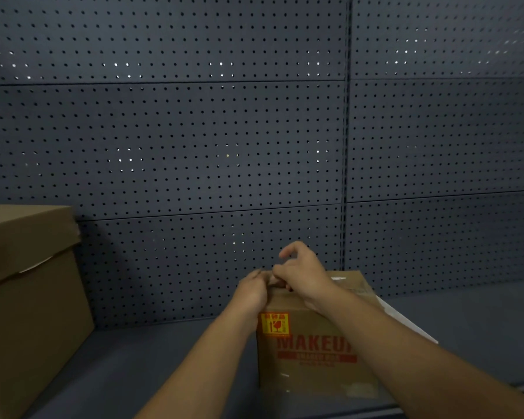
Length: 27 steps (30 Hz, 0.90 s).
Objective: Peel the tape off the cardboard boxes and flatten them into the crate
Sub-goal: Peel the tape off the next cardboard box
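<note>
Hands: both meet at the far top edge of the printed box, at about 5 o'clock in the head view. The left hand [253,290] curls its fingers over the top left corner, gripping the box. The right hand [303,275] pinches with thumb and fingers at that same edge; whether tape is already between them I cannot tell.
Printed box: the small cardboard box [315,352] with red lettering and an orange sticker stands upright on the dark shelf [164,352], beneath both forearms.
Tape: clear tape [357,287] glints along the top at the box's 1 o'clock side; a pale strip or flap runs down its right edge, too blurred to name.
Step, as I judge it: starting the peel. It goes best with the left hand bracing the box down while the right lifts a tape end and pulls low and steady along the seam, so the tape does not tear.
Large box: a plain cardboard box [28,297] stands at 8 o'clock, well apart, its lid slightly lifted.
Backdrop: a perforated panel wall [194,131] rises close behind, limiting room to pull away.
Crate: not in view.
</note>
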### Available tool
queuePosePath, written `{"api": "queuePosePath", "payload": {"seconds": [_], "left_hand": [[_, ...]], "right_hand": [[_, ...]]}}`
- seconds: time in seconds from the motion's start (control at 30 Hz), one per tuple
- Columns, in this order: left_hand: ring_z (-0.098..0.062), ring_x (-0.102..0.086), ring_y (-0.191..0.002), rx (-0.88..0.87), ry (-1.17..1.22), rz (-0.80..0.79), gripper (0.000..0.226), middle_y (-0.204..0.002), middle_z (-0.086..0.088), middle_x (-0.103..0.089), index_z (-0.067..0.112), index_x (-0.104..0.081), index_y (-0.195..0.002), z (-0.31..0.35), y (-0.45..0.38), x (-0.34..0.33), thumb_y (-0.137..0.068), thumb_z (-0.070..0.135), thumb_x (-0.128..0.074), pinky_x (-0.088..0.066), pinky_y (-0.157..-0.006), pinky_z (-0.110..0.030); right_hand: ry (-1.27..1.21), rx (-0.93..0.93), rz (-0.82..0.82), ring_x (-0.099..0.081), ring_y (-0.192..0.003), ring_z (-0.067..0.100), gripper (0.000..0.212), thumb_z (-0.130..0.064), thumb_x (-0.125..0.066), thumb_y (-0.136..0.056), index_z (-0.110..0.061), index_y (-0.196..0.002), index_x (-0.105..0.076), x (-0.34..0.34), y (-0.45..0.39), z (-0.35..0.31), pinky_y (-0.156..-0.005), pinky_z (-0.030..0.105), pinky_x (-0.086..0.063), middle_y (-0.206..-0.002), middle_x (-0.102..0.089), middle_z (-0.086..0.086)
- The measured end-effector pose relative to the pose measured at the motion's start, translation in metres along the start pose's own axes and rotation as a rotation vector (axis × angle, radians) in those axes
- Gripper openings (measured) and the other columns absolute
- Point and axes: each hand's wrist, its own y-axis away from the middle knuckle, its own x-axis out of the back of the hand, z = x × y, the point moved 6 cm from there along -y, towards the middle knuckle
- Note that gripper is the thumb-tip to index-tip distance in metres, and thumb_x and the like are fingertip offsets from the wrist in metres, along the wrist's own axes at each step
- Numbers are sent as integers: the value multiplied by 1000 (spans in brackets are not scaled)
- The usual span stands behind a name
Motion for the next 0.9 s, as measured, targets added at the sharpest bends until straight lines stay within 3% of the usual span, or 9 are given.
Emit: {"api": "queuePosePath", "payload": {"seconds": [0.13, 0.27, 0.43, 0.5, 0.57, 0.6, 0.7, 0.8, 0.9], "left_hand": [[-25, -72, -80, -41, -55, 26, 39, -113, -14, -73, 26, -52, -146, -1, -2, 7, -110, 29, -39, -52, -53, -28], [-28, -71, -95, -79, -138, 30, 44, -117, -11, -69, 23, -44, -154, 3, 1, 6, -112, 28, -33, -53, -62, -30], [-22, -63, -98, -110, -264, 49, 46, -130, -11, -63, 23, -40, -157, 6, 2, 8, -112, 27, -31, -47, -66, -28], [-23, -63, -106, -140, -332, 65, 47, -140, -11, -58, 23, -38, -158, 10, 0, 8, -112, 26, -34, -52, -75, -30], [-24, -60, -122, -201, -426, 67, 47, -149, -8, -53, 23, -38, -159, 16, 1, 7, -112, 24, -35, -53, -97, -35], [-24, -60, -122, -236, -490, 67, 46, -148, -6, -55, 24, -42, -157, 20, 2, 6, -111, 21, -35, -52, -101, -38], [-23, -65, -110, -334, -789, 73, 47, -133, -1, -65, 37, -60, -137, 31, 6, -1, -102, 14, -39, -57, -92, -45], [-27, -61, -117, -412, -1112, 100, 44, -141, 3, -61, 40, -60, -134, 39, 14, -9, -102, 17, -40, -54, -93, -43], [-28, -63, -99, -431, -1200, 81, 33, -117, -5, -69, 33, -54, -131, 38, 17, -12, -109, 36, -30, -54, -87, -45]], "right_hand": [[-82, 6, -11, -62, -61, 15, 8, 0, -62, -95, -8, -92, -64, 1, 1, 0, -50, 20, -44, -73, -70, 11], [-153, -7, 11, -62, -62, 18, 12, 2, -60, -94, -5, -86, -66, 3, 1, 3, -50, 22, -45, -70, -69, 11], [-354, -65, 121, -56, -53, 15, 16, 3, -58, -94, -3, -83, -68, 13, 1, 7, -51, 26, -46, -61, -64, 7], [-436, -83, 168, -54, -51, 14, 18, 3, -56, -94, -3, -84, -69, 18, 1, 8, -54, 28, -45, -56, -62, 4], [-466, -98, 202, -53, -49, 13, 23, 5, -50, -93, 0, -87, -71, 21, 2, 8, -54, 26, -45, -60, -61, 7], [-472, -99, 213, -52, -50, 13, 27, 7, -46, -92, 1, -89, -72, 22, 2, 7, -54, 26, -45, -62, -61, 8], [-499, -100, 219, -56, -65, 20, 33, 7, -41, -94, 0, -93, -72, 22, 4, 7, -63, 31, -49, -72, -62, 11], [-595, -114, 204, -56, -79, 28, 29, 6, -39, -101, -4, -96, -66, 25, 3, 8, -75, 43, -52, -84, -60, 16], [-849, -127, 211, -61, -75, 26, 25, 4, -33, -106, -3, -108, -58, 28, 5, 10, -83, 48, -60, -85, -59, 17]]}}
